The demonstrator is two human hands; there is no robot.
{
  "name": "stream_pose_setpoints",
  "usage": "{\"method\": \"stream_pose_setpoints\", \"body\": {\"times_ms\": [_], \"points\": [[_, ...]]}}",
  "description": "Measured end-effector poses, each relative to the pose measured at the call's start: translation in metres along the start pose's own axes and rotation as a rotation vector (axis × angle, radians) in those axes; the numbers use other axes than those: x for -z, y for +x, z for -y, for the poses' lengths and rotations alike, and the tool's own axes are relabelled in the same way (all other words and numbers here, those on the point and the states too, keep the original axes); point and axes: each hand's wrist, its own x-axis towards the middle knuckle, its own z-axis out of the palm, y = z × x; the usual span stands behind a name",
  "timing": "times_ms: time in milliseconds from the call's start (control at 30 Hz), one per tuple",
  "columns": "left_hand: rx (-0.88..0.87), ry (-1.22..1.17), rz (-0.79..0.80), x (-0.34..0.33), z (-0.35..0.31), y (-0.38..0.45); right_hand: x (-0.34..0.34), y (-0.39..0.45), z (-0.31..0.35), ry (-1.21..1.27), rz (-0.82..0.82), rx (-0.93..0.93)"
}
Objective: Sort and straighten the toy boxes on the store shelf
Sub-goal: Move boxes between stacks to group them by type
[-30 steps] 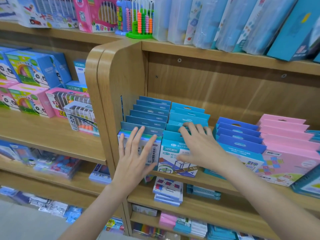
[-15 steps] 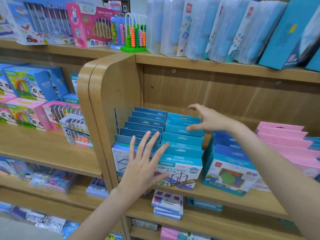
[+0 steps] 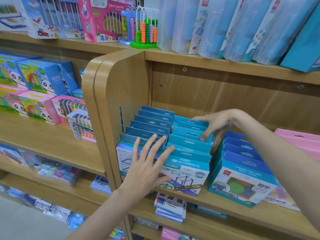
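Crowding the shelf above the teal row are tall frosted plastic cases, a green bead abacus and a pink boxed abacus. Left of the teal row stands the rounded wooden side panel, and beyond that panel sit panda-printed boxes in blue and pink. Right of the teal row runs a darker blue row, leaning away so that a gap opens between the two, and past it a pink row.

Since half a second ago, the right hand has dropped from hovering over the back of the teal row onto its rear boxes; its fingers now curl over their hanger tabs, thumb down at the right side, gripping them. The left hand has barely shifted: fingers spread and straight, palm in front of the seam between the teal row and the grey-blue row on its left; whether it touches the front boxes I cannot tell.

The teal row sits on the middle shelf, a file of flat boxes standing front to back with punched tabs stepping upward, the front one printed with a wire cube.
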Motion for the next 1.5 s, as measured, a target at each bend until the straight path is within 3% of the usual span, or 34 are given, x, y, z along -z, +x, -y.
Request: {"method": "stream_pose_setpoints", "body": {"times_ms": [167, 367, 600, 667, 800, 933, 1200, 1500], "points": [[0.004, -0.013, 0.006, -0.001, 0.001, 0.002, -0.004, -0.001, -0.002, 0.062, 0.041, 0.037], [0.011, -0.027, -0.005, -0.002, 0.0, 0.0, -0.019, 0.001, -0.003, 0.067, -0.169, 0.042], [0.009, -0.039, -0.016, -0.001, 0.0, -0.002, -0.026, -0.026, -0.001, 0.19, -0.271, 0.073], [0.007, -0.044, -0.018, -0.001, 0.0, -0.001, -0.027, -0.043, -0.003, 0.101, -0.295, 0.08], [0.009, -0.05, -0.017, 0.0, -0.001, -0.003, -0.037, -0.05, -0.009, -0.322, -0.337, -0.002], [0.011, -0.049, -0.011, -0.001, -0.001, -0.002, -0.056, -0.035, -0.011, -0.535, -0.421, -0.09], [0.014, -0.069, -0.03, -0.001, -0.001, -0.001, -0.078, -0.03, -0.009, -0.62, -0.71, -0.005], [-0.044, -0.052, -0.001, 0.005, 0.003, -0.005, -0.082, -0.067, -0.02, -0.507, -0.84, 0.1]]}}
